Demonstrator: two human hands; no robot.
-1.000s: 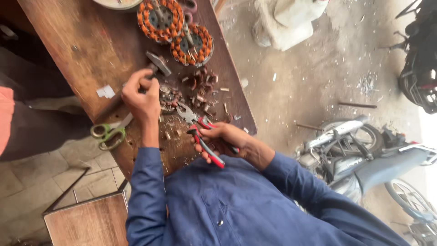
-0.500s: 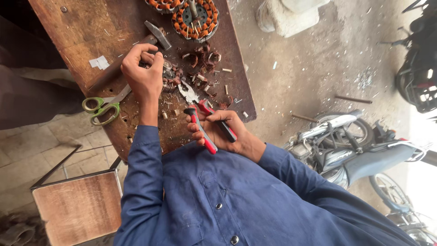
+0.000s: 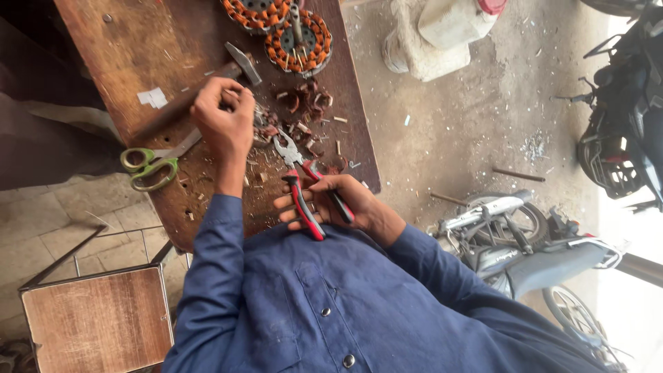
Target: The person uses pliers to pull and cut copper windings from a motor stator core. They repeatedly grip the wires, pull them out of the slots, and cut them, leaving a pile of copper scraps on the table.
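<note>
Right now the left hand (image 3: 222, 121) is curled into a loose fist over the wooden table (image 3: 138, 48), its fingertips pinched together on something small that I cannot make out, just beside a heap of copper wire scraps (image 3: 300, 114). Close by, the right hand (image 3: 335, 202) is wrapped around one pair of pliers (image 3: 304, 183) with red and black handles; the fingers are clamped on the handles, which stand spread, and the metal nose points up the table toward the scraps.

Counting what lies around them: two round stators (image 3: 298, 40) wound with orange and copper coils sit at the far end of the table, touching each other, one partly cut off by the top edge. One hammer (image 3: 200, 90) lies slantwise, its head near the stators and its handle running under the left hand. One pair of scissors (image 3: 153, 160) with green handles rests near the table's left edge. One scrap of white paper (image 3: 152, 97) lies beyond it.

Off the table, one small brown stool (image 3: 97, 321) stands on the tiled floor at the person's left. On the dusty ground to the right are one pale plastic jug (image 3: 452, 21) and two motorcycles (image 3: 532, 242), one lying low near the blue sleeve, one dark at the far edge.
</note>
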